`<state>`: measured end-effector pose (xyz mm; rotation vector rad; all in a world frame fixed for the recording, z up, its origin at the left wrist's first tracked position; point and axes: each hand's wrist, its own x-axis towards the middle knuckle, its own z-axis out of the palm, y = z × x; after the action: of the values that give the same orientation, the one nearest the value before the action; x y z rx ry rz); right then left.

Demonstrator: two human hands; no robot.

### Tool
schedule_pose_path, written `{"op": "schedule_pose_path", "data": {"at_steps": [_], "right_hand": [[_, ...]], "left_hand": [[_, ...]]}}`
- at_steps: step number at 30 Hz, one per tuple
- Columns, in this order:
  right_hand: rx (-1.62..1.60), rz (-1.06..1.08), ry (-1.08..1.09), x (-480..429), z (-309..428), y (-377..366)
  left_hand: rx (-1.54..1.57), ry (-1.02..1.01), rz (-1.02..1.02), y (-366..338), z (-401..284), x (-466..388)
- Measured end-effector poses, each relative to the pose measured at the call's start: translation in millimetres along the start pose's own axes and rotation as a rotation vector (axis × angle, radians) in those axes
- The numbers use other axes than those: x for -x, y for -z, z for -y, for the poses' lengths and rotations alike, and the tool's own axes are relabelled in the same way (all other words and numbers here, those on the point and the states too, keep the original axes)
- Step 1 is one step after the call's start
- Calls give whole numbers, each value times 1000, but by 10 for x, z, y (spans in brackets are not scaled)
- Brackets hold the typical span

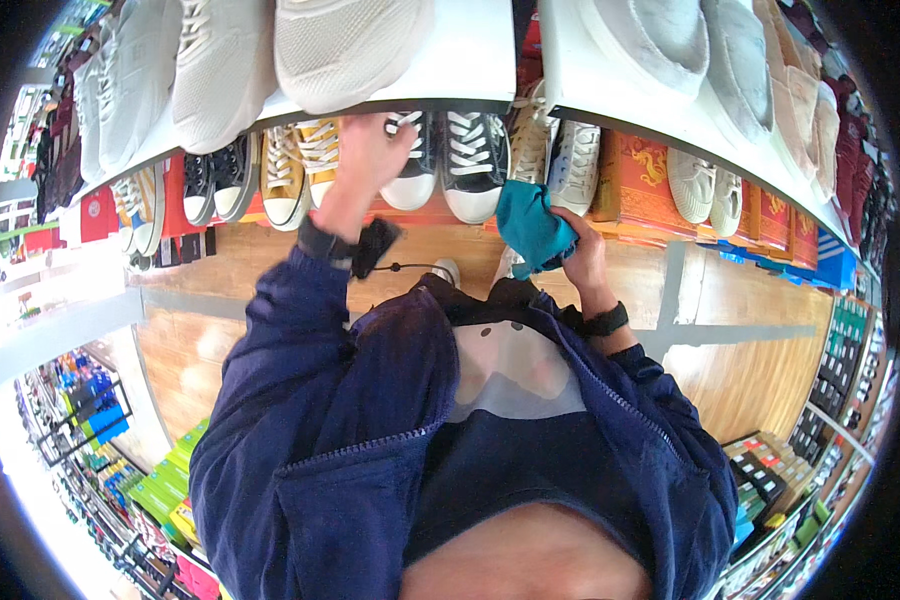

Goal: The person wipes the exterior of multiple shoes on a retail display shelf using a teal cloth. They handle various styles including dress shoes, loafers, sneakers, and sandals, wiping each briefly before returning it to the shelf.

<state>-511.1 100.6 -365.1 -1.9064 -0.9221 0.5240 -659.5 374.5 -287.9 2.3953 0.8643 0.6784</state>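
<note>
A crumpled teal cloth [534, 225] is gripped in my right hand [586, 251], just in front of a pair of white sneakers [574, 161]. My left hand [371, 161] is blurred and reaches in under the upper shelf, between a yellow canvas sneaker [319, 154] and a black canvas sneaker [412, 176]. Its fingers overlap the laces of the black sneaker, but whether they touch or hold it I cannot tell. Beside that shoe stands another black sneaker [474, 165] with white laces and a white toe cap.
Above the lower row, a white shelf [457, 64] carries pale mesh sneakers [345, 52] and fuzzy slippers [667, 45]. Orange shoeboxes [641, 180] sit under it at right. Behind me on the wooden floor [727, 375] are green boxes [166, 480]. A dark strapped object [375, 244] hangs by my left wrist.
</note>
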Motion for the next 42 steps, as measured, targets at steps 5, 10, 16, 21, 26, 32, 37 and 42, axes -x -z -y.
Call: {"op": "schedule_pose_path", "data": {"at_steps": [5,10,16,21,26,32,37,42], "right_hand": [[-76,94,-92,-156,-135,-297],[-173,100,-159,-215,-146,-493],[-342,44,-277,-175,-58,-614],[-454,-9,-382,-151,53,-655],[-552,-69,-463,-118,152,-726],[-302,-43,-353,-99,87,-691],[-154,28,-280,7,-158,-456],[-312,71,-490,162,-252,-206]], "left_hand": [[195,407,342,40,98,898],[516,483,340,-267,231,1162],[628,507,271,-294,240,1189],[545,538,317,-274,279,1122],[630,555,243,-293,309,1163],[565,536,328,-263,391,1109],[566,407,230,34,462,1166],[195,492,25,598,730,1103]]}}
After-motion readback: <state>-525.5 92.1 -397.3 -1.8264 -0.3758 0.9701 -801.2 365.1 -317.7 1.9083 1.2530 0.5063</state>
